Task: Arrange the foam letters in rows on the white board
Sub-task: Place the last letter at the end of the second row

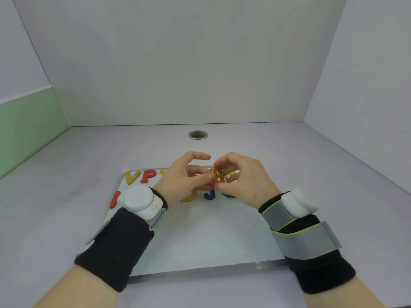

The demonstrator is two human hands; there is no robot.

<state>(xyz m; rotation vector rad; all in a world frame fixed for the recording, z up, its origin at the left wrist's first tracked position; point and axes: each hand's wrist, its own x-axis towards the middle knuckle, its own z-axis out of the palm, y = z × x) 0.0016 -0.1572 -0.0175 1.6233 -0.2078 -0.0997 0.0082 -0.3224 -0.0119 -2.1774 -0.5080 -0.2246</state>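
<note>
A white board (200,236) lies flat on the table in front of me. Its top row shows a yellow V (132,176) and a red P (148,175); further letters there are hidden behind my hands. A second row holds a red letter (115,198), a yellow letter (189,196), a blue J (210,194) and a green letter (229,195), all partly covered. Both hands meet above the board's far part. My right hand (242,176) pinches an orange round letter (217,176), and the fingertips of my left hand (184,176) touch its left edge.
A round metal-rimmed hole (197,134) sits in the table behind the board. Grey walls close the back and right, and a green panel (26,132) stands at the left. Both wrists carry black bands with white devices.
</note>
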